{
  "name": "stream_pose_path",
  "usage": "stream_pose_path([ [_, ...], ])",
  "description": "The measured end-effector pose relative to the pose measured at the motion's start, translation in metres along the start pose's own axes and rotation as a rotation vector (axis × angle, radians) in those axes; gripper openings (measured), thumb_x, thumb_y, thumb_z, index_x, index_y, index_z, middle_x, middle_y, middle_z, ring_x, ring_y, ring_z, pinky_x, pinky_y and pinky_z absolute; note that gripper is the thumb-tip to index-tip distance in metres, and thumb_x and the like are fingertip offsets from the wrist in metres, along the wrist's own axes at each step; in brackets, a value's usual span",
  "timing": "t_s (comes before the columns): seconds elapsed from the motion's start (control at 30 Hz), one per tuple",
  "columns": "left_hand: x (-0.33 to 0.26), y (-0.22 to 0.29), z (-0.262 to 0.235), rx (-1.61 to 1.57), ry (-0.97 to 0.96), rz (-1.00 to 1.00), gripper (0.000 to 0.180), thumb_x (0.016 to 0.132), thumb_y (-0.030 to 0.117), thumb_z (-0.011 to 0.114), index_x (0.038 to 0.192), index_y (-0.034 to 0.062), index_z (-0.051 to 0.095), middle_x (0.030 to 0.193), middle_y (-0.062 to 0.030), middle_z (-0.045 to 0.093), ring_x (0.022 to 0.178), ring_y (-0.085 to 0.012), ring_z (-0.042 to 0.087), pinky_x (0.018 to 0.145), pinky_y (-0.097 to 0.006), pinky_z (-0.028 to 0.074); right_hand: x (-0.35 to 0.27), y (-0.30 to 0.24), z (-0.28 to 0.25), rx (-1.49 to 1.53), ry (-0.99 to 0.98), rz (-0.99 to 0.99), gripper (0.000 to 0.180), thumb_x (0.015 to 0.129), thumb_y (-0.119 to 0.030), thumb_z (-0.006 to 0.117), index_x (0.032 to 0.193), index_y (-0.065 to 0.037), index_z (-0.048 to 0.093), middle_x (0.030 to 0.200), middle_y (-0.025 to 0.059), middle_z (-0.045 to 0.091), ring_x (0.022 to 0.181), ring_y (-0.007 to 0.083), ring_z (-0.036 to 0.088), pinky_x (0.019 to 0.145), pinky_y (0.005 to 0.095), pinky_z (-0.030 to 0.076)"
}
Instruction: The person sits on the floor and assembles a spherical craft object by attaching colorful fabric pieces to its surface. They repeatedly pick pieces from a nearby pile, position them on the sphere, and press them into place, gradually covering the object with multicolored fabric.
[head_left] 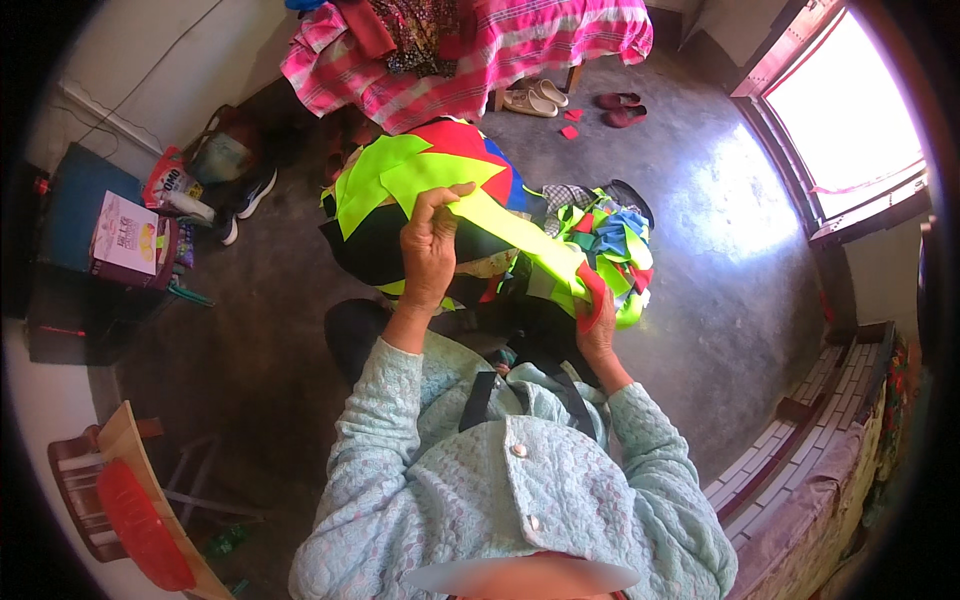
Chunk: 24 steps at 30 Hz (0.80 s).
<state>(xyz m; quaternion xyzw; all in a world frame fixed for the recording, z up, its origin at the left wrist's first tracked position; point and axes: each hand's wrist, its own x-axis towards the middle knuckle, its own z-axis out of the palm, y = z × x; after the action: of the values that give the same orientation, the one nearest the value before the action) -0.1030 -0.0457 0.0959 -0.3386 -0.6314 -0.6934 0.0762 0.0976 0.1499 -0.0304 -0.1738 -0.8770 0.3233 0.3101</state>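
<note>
Pinching ylw strip (518, 236) | L hand (430, 250) higher, fingers closed on it | R hand (598, 332) lower, same

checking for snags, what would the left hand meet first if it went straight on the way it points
Probably the pointed yellow-green cloth lying just beyond the left hand, though the depth between them is unclear.

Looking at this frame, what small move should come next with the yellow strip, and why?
Probably lay the strip on the yellow pieces beside the left hand: it runs from there to the right hand, stretched out nearly straight, and those pieces, close in colour, already lie spread.
</note>
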Motion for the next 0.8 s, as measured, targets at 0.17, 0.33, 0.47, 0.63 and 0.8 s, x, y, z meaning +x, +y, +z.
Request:
stream_pose_path([
  [0.17,0.018,0.005,-0.026,-0.084,0.062,-0.017,0.016,0.099,0.02,0.05,0.104,0.0048,0.051,0.116,-0.0129,0.065,0.107,-0.0182,0.058,0.094,-0.03,0.043,-0.006,0.01,0.006,-0.013,0.012,0.03,0.045,0.079,-0.002,0.064,0.122,-0.008,0.053,0.115,0.0163,0.057,0.11,0.0361,0.054,0.095,0.0411,0.042],
  [0.33,0.032,-0.003,-0.071,-0.166,0.053,-0.045,0.014,0.099,0.019,0.051,0.104,0.006,0.052,0.117,-0.0119,0.064,0.106,-0.0165,0.057,0.095,-0.03,0.043,-0.006,0.013,0.009,-0.048,0.014,0.016,0.043,0.079,-0.003,0.062,0.121,-0.009,0.054,0.114,0.016,0.058,0.11,0.0353,0.055,0.095,0.0408,0.041],
  [0.47,0.037,-0.008,-0.098,-0.212,0.08,-0.083,0.013,0.099,0.017,0.05,0.104,0.0061,0.052,0.118,-0.0117,0.063,0.109,-0.0171,0.056,0.097,-0.031,0.043,-0.002,0.007,0.005,-0.048,-0.015,-0.024,0.04,0.082,-0.007,0.062,0.121,-0.006,0.052,0.113,0.0186,0.056,0.108,0.0397,0.053,0.093,0.0446,0.042],
  [0.63,0.041,-0.015,-0.122,-0.242,0.111,-0.167,0.01,0.098,0.012,0.05,0.104,0.005,0.053,0.12,-0.0112,0.062,0.114,-0.019,0.055,0.098,-0.032,0.043,-0.003,0.003,0.001,-0.055,-0.053,0.026,0.037,0.088,-0.017,0.058,0.123,-0.007,0.053,0.115,0.0166,0.057,0.11,0.0368,0.053,0.095,0.0427,0.039],
  [0.8,0.046,-0.03,-0.147,-0.229,0.142,-0.229,0.01,0.094,0.008,0.052,0.103,0.0039,0.055,0.12,-0.0105,0.062,0.112,-0.0182,0.056,0.098,-0.032,0.042,-0.002,0.003,0.001,-0.055,-0.06,0.01,0.038,0.091,-0.024,0.055,0.124,-0.007,0.052,0.115,0.0175,0.055,0.11,0.0374,0.052,0.095,0.0431,0.039],
])
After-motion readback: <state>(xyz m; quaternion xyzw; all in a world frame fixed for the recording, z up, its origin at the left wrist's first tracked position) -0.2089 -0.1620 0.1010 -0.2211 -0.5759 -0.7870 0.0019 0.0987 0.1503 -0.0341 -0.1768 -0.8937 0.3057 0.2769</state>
